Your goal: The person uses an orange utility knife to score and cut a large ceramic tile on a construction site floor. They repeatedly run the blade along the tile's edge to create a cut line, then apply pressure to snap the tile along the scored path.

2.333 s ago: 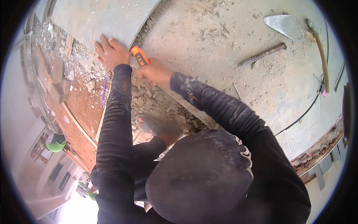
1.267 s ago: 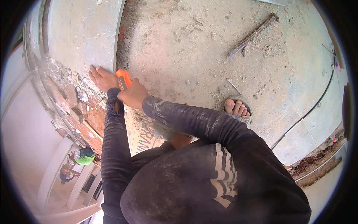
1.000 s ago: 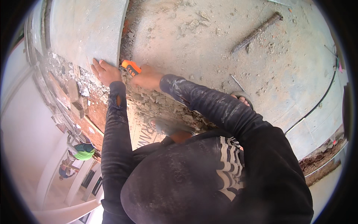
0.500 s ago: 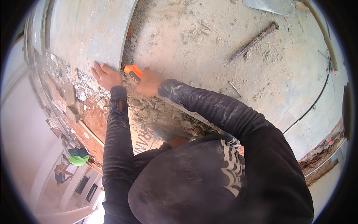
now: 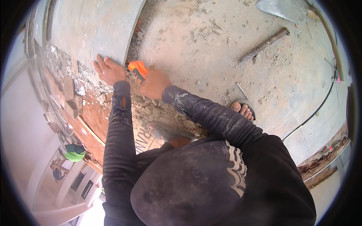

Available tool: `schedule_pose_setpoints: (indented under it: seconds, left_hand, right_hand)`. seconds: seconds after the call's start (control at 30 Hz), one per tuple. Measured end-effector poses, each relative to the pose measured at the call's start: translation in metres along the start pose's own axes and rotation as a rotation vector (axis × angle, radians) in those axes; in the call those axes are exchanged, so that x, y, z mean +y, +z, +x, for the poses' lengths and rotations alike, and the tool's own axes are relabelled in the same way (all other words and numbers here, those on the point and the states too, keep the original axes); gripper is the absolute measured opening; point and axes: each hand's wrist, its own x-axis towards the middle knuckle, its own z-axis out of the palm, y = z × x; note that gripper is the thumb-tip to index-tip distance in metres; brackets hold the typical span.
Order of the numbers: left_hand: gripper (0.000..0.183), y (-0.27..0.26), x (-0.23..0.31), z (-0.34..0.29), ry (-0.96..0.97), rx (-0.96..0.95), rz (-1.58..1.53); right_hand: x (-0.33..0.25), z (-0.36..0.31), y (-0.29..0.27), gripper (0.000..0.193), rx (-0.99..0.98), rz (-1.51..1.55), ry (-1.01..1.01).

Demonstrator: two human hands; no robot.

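Observation:
My left hand (image 5: 110,71) lies with its fingers spread on the near edge of a large grey board (image 5: 94,30). Closed around the dark grip of an orange-and-black handled tool (image 5: 138,68) is my right hand (image 5: 154,83). The tool's orange end touches or nearly touches the board's right corner, close beside my left hand. Whatever blade or working end it has is hidden from this view. Broken concrete rubble (image 5: 141,107) lies below both hands and along the board's right edge.
A ridged metal bar (image 5: 264,45) and a thin metal piece (image 5: 241,91) lie on the dusty grey surface to the right. A shovel blade (image 5: 284,10) is at the far right. My sandalled feet (image 5: 243,109) stand amid debris. Wood scraps and a green item (image 5: 74,155) lie left.
The view has shifted slightly, and a sandalled foot now shows beside my right forearm. Both hands keep the same hold on the board and the tool.

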Motion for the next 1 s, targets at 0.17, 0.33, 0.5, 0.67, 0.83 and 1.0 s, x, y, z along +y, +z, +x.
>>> schedule_pose_setpoints:
  seconds: [0.17, 0.33, 0.5, 0.67, 0.83, 1.0]
  left_hand:
    - [0.046, 0.001, 0.011, -0.006, -0.005, 0.017, -0.007]
    - [0.046, -0.01, -0.003, 0.0, 0.006, 0.067, 0.024]
    - [0.046, -0.007, 0.023, 0.012, -0.038, 0.01, 0.039]
    - [0.048, -0.027, 0.008, 0.006, -0.096, -0.008, 0.026]
    - [0.05, -0.029, 0.011, -0.001, -0.133, -0.052, 0.048]
    - [0.048, -0.029, 0.016, -0.001, -0.125, -0.01, 0.008]
  right_hand:
    - [0.016, 0.015, -0.026, 0.042, -0.698, 1.067, 0.257]
    - [-0.01, 0.01, -0.039, 0.048, -0.291, -0.015, 0.071]
    - [-0.008, 0.013, -0.046, 0.03, -0.687, 1.2, 0.444]
    - [0.001, 0.013, -0.033, 0.034, -0.494, 0.459, 0.105]
    - [-0.013, -0.005, -0.037, 0.031, -0.592, 0.957, 0.357]
    - [-0.014, 0.015, -0.061, 0.031, -0.661, 0.584, 0.314]
